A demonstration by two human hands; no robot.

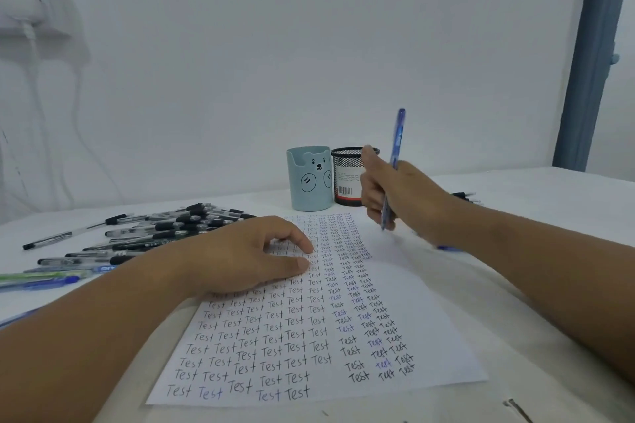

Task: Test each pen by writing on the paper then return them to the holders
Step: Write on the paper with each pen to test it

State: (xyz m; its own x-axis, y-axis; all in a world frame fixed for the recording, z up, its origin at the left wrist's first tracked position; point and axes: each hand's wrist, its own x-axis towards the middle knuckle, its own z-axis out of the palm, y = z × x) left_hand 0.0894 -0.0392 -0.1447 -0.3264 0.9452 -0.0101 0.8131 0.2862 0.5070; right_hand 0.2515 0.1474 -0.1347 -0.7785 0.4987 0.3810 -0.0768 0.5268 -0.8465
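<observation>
A white sheet of paper (405, 312) covered with rows of the word "Test" lies on the table in front of me. My left hand (247, 254) rests flat on its upper left part, fingers relaxed. My right hand (395, 196) grips a blue pen (397, 144) nearly upright, its tip just above the paper's upper right corner. Behind the paper stand two holders: a light blue bear cup (309, 178) and a black mesh cup (347, 178), the latter partly hidden by my right hand.
A heap of black-capped pens (165, 227) lies left of the paper, with green and blue pens (41, 280) nearer the left edge. A few more pens (465, 196) lie behind my right wrist. A wall rises behind the table, with a blue-grey post (587, 55) at right.
</observation>
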